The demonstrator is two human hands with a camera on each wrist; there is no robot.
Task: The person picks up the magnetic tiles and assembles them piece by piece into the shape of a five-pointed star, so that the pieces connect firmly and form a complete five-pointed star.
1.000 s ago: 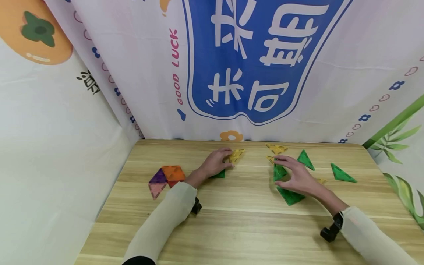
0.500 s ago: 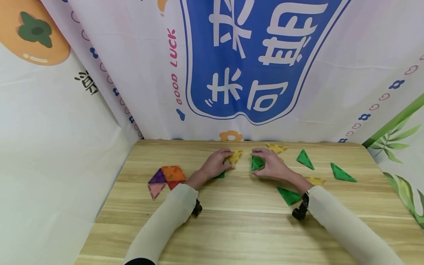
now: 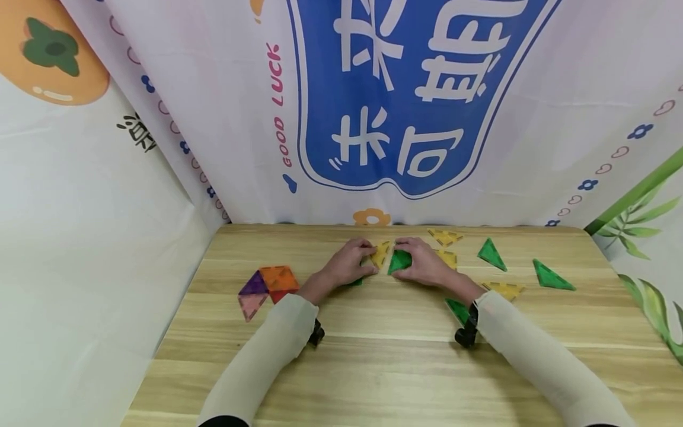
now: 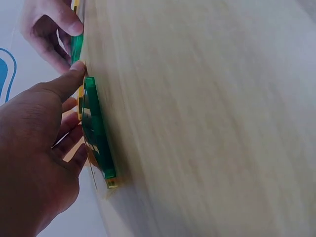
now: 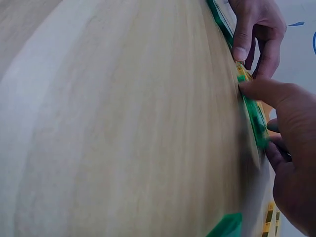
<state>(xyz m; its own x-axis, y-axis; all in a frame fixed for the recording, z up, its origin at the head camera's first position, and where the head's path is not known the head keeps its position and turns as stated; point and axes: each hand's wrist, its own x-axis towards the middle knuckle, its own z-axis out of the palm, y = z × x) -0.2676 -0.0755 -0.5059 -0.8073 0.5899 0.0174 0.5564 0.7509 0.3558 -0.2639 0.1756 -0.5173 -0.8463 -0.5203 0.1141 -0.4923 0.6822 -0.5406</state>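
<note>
In the head view my left hand (image 3: 345, 264) pinches a yellow triangular magnetic tile (image 3: 381, 254) at its left side, thumb in front and fingers behind. A green tile (image 4: 98, 131) lies against that hand's fingers in the left wrist view, mostly hidden by the hand in the head view. My right hand (image 3: 425, 264) grips a green triangular magnetic tile (image 3: 398, 261) between thumb and fingers, just right of the yellow one. A narrow gap shows between these two tiles in the head view.
Orange (image 3: 278, 277), purple (image 3: 255, 284) and pink (image 3: 253, 305) tiles lie joined at left, a red one beside them. Right of my right hand are loose yellow (image 3: 446, 238) and green tiles (image 3: 491, 255). A printed cloth (image 3: 256, 148) hangs behind the wooden table (image 3: 363, 367).
My right hand has carried the green tile leftward, up close to the yellow tile at my left hand. Yellow tiles at right have come into fuller view. My left hand has stayed nearly still.
</note>
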